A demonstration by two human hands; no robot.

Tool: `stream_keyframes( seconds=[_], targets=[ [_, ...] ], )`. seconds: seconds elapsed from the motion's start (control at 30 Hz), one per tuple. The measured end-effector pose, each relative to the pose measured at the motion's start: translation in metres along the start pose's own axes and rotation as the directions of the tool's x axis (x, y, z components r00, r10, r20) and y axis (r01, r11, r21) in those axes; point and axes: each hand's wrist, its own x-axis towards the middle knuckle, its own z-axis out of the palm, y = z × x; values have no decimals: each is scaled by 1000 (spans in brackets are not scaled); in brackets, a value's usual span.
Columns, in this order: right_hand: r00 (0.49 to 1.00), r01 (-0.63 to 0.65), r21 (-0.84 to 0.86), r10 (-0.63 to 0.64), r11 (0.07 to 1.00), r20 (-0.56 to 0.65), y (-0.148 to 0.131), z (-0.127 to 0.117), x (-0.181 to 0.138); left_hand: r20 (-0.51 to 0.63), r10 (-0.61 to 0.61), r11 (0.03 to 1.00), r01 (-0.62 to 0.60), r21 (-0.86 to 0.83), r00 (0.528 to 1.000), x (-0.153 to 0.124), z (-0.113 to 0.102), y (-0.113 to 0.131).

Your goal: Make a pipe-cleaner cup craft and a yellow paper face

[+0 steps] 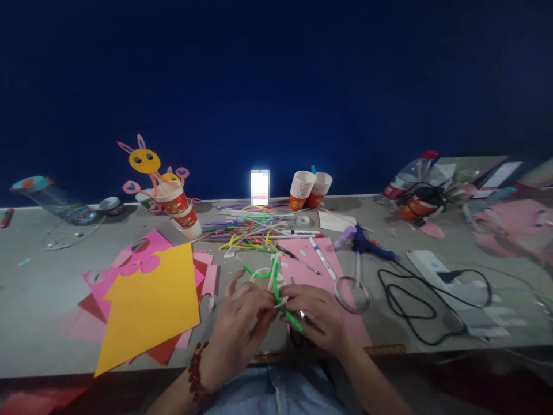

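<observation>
Close in front of me, my left hand [242, 317] pinches green and white pipe cleaners [276, 282] with thumb and fingertips. From the other side, my right hand [317, 320] grips the same bundle, and one green end pokes out below its fingers. Something dark and shiny shows at the right palm; I cannot make out what it is. Behind the fingertips, a pale round rim [259, 273], like a paper cup's, is partly hidden. Under and beside the right hand lies a pink sheet [345, 305] with a blue-capped marker [322, 258] and a black pen [298, 259].
Yellow paper [159, 305] and coloured sheets lie at left. Behind are red cups [184, 216] with a yellow bunny face, loose pipe cleaners [250, 227], stacked paper cups [301, 187] and a lit screen [260, 187]. A blue glue gun [371, 245], cable and power strip [436, 276] sit right.
</observation>
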Motion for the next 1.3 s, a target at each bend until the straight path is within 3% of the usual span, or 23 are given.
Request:
stream_keyframes(
  seconds=[0.3, 0.53, 0.77, 0.93, 1.03, 1.3],
  targets=[
    [999, -14, -52, 12, 999, -38, -4, 0, 1, -27, 18, 998, -17, 68, 999, 4, -2, 7],
    [998, 58, -155, -61, 986, -15, -1, 2, 0, -37, -6, 997, 8, 73, 999, 5, -4, 10],
    [997, 71, -114, -73, 991, -19, -4, 0, 4, -51, -1, 998, 4, 59, 999, 7, -3, 12],
    [994, -78, -52, 74, 996, -81, -9, 1, 2, -69, 43, 997, -38, 74, 997, 9, -5, 12],
    [981, -192, -74, 189, 979, -49, -12, -1, 2, -51, 76, 994, -71, 84, 996, 9, -6, 11],
    [983, -176, -51, 178, 983, 37, -7, -6, 6, -27, 103, 990, -100, 98, 994, 8, -5, 10]
  ],
)
